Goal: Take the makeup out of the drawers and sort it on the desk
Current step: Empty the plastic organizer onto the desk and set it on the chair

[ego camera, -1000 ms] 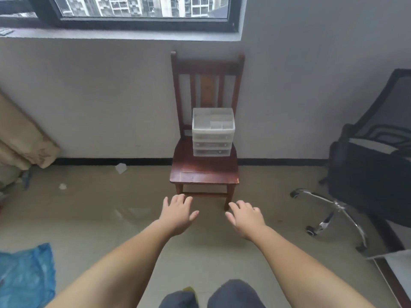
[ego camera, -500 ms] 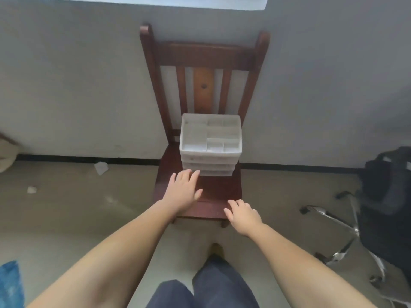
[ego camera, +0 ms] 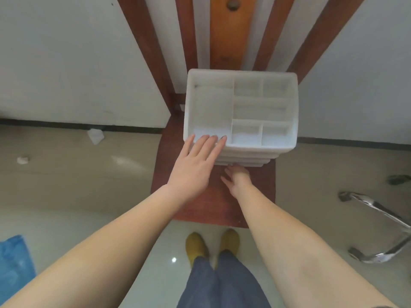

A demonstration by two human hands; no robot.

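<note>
A white translucent drawer organizer [ego camera: 241, 112] stands on the seat of a dark red wooden chair [ego camera: 213, 203] against the wall. Its top tray has several compartments that look bare. The drawers show as stacked fronts below the rim, all pushed in. My left hand [ego camera: 195, 165] lies flat with fingers spread, its fingertips touching the front left rim of the tray. My right hand [ego camera: 236, 177] is lower, at the base of the drawer fronts; its fingertips are hidden under the unit. No makeup is visible.
The chrome base of an office chair [ego camera: 378, 221] lies on the floor at the right. A blue plastic bag [ego camera: 13, 263] is at the lower left. Crumpled paper scraps [ego camera: 95, 135] lie near the skirting. My feet in yellow shoes [ego camera: 211, 244] stand just before the chair.
I have stepped close to the chair and now look down on the organizer. Both hands moved forward; the left reached the tray's rim, the right reached the lowest drawer front.
</note>
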